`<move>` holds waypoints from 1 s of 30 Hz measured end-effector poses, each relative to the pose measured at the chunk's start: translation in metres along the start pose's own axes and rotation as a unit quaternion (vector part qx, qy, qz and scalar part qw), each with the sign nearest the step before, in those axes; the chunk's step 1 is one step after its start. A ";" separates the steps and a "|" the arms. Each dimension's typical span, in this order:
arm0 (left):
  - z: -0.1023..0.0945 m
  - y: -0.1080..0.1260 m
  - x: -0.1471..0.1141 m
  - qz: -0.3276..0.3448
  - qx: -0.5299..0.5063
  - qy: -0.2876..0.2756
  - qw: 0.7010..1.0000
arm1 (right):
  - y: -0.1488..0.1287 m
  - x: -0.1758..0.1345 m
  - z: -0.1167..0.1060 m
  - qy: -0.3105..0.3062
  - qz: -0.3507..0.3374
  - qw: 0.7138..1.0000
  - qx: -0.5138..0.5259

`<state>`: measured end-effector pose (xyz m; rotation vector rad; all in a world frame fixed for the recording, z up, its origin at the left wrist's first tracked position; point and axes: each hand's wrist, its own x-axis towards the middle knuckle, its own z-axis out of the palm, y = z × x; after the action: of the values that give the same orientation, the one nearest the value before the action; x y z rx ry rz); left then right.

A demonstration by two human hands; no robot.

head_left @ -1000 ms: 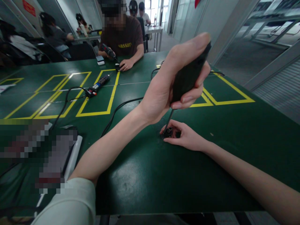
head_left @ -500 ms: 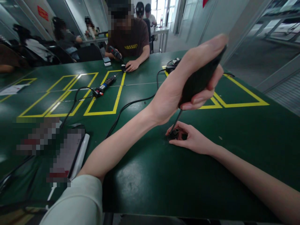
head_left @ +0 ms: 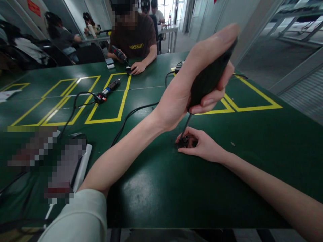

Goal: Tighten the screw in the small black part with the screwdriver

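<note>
My left hand [head_left: 191, 80] is wrapped round the black handle [head_left: 210, 79] of a screwdriver, held high and tilted. Its thin shaft [head_left: 186, 125] runs down to a small black part [head_left: 182, 144] on the table. Thumb and fingers of my right hand [head_left: 199, 143] pinch that part at its edges from the right. A short tube-like piece [head_left: 186, 138] stands up from the part beside the shaft. The shaft's tip meets the part, but I cannot make out the exact contact point.
Across the green table [head_left: 156, 188], a person [head_left: 133, 37] holds a power tool and a small black piece. A corded screwdriver [head_left: 108, 90] lies left of centre among yellow tape outlines. Black cables [head_left: 131, 117] cross the surface. Blurred-out devices [head_left: 67, 164] lie at the left.
The whole view has shifted, so the table and both hands appear a little farther left and up. Both grips look the same, with the shaft still on the black part.
</note>
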<state>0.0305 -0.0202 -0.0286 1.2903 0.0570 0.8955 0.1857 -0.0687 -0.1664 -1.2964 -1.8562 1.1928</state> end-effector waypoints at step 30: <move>-0.002 0.019 -0.005 -0.034 -0.009 -0.017 0.999 | -0.004 -0.001 -0.001 0.000 -0.026 0.999 -0.027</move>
<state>0.0157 -0.0218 -0.0151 1.2787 0.0648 0.8144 0.1849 -0.0696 -0.1627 -1.2678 -1.9222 1.1232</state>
